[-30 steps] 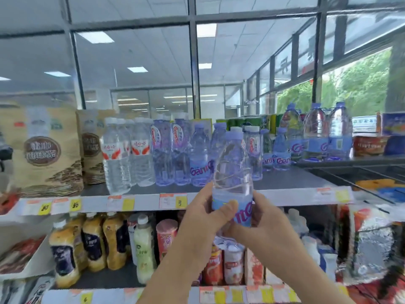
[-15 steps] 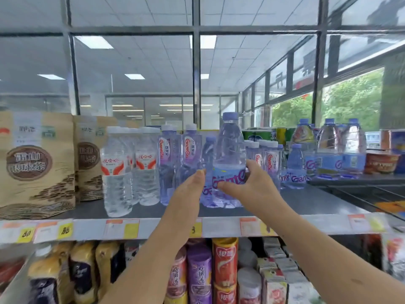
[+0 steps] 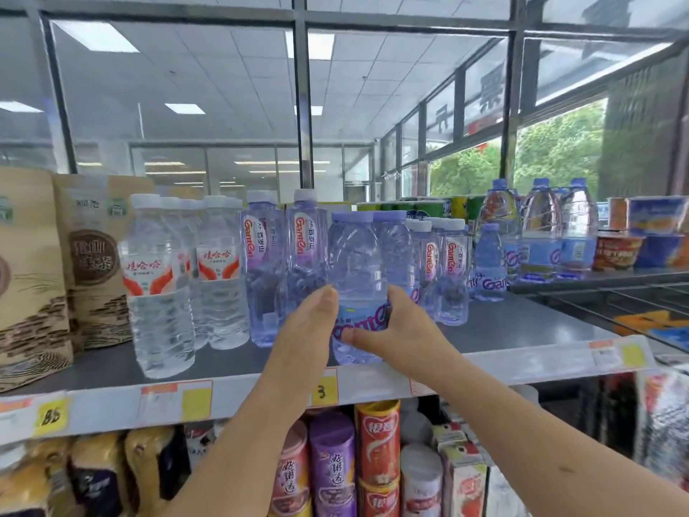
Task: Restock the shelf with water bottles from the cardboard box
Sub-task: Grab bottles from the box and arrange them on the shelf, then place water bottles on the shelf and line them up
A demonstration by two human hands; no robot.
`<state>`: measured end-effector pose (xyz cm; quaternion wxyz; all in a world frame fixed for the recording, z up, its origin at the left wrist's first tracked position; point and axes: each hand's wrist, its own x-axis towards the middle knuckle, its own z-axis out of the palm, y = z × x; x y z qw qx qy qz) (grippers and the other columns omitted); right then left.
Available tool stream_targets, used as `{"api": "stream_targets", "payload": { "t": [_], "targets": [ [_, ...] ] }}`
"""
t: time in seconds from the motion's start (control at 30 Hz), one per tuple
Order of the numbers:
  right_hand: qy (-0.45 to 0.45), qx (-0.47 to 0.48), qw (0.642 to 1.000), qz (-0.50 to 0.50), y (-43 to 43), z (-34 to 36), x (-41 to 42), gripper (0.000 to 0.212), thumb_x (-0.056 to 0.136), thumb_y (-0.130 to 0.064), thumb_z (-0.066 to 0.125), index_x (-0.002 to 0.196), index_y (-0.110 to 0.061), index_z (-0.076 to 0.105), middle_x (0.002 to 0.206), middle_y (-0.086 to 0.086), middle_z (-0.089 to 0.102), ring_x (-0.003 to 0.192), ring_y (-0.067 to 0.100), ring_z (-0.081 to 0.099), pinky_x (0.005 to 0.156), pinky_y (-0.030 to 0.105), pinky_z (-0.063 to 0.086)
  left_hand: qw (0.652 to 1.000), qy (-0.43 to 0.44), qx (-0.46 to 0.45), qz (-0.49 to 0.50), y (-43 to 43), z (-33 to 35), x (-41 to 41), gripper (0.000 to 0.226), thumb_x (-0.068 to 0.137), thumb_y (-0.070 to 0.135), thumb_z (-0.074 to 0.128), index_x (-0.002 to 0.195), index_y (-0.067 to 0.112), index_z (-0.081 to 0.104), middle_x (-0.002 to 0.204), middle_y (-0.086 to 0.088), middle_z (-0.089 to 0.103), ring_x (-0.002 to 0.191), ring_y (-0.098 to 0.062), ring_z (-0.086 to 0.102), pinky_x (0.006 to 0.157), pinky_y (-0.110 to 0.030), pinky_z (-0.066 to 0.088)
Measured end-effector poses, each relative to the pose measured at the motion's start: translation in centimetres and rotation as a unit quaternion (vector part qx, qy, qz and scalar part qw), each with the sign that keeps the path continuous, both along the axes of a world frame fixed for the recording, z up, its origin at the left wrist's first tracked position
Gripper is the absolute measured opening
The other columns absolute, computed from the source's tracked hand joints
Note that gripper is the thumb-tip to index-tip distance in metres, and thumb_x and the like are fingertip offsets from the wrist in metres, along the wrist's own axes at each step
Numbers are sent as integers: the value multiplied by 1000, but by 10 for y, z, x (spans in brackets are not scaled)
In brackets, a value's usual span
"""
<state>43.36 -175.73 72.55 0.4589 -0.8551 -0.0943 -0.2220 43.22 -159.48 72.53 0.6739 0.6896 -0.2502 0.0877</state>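
Left hand (image 3: 307, 332) and right hand (image 3: 397, 332) grasp the upright, clear, lilac-capped water bottle (image 3: 354, 263) on the shelf (image 3: 522, 330).

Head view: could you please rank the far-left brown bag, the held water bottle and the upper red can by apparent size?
Largest: far-left brown bag, even though the frame crops it.
Next: water bottle, clearly shorter and narrower.
Smallest: upper red can.
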Motion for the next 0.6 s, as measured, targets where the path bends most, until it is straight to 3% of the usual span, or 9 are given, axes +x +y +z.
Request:
{"api": "stream_targets", "payload": {
  "t": [0.13, 0.2, 0.23, 0.3, 0.37, 0.47, 0.6],
  "targets": [
    [20, -31, 999, 0, -1, 3, 1, 56, 69, -51, 81, 112, -32, 53, 97, -13, 70, 85, 2, 67, 78, 29, 57, 1000, -1, 10, 10, 0, -1, -3, 52, 92, 56, 42, 133, 29, 58, 127, 9, 67, 118, -7, 62, 97, -20, 49],
    [20, -36, 999, -8, 0, 3, 1, 53, 70, -52, 79, 112, -32, 54, 97, -12, 69, 85, 4, 66, 76, 30, 56, 999, -7, 29, 19, 0, -3, -3, 63, 89, 62, 43, 143, 29, 49, 142, 11, 56, 128, -5, 53, 110, -30, 40],
    [18, -42, 999, -8, 1, 2, 1, 52, 72, -53, 77, 113, -33, 53, 98, -12, 69, 86, 4, 66, 77, 29, 55, 999, -14, 39, 28, -1, -3, -4, 68, 87, 65, 42, 147, 31, 44, 146, 16, 49, 129, -1, 48, 111, -28, 36],
    [15, -61, 998, -4, 2, 1, -2, 53, 76, -56, 72, 118, -35, 50, 102, -15, 67, 92, 3, 63, 79, 26, 52, 997, -21, 54, 53, -2, -4, -7, 76, 83, 70, 40, 150, 35, 37, 140, 25, 41, 126, 6, 41, 106, -21, 30],
    [17, -75, 997, -1, 2, 2, -7, 54, 78, -59, 69, 124, -37, 47, 106, -17, 67, 95, 1, 62, 80, 24, 51, 995, -26, 68, 68, -2, -6, -9, 77, 82, 72, 39, 151, 37, 34, 137, 27, 39, 129, 4, 37, 107, -23, 28],
    [1, -81, 996, -26, 2, -2, -15, 53, 79, -62, 64, 124, -39, 48, 106, -18, 68, 95, 1, 63, 83, 29, 52, 997, -16, 51, 61, -2, -7, -12, 69, 88, 65, 41, 150, 35, 37, 145, 24, 40, 132, 4, 38, 114, -26, 28],
    [-62, -47, 995, -65, 4, -21, -41, 53, 83, -52, 65, 132, -36, 52, 105, -35, 60, 102, -8, 56, 86, 16, 46, 996, -29, 9, 82, -7, -17, -31, 48, 98, 50, 46, 141, 30, 52, 143, 5, 55, 132, -7, 50, 115, -40, 36]
  ]
}}
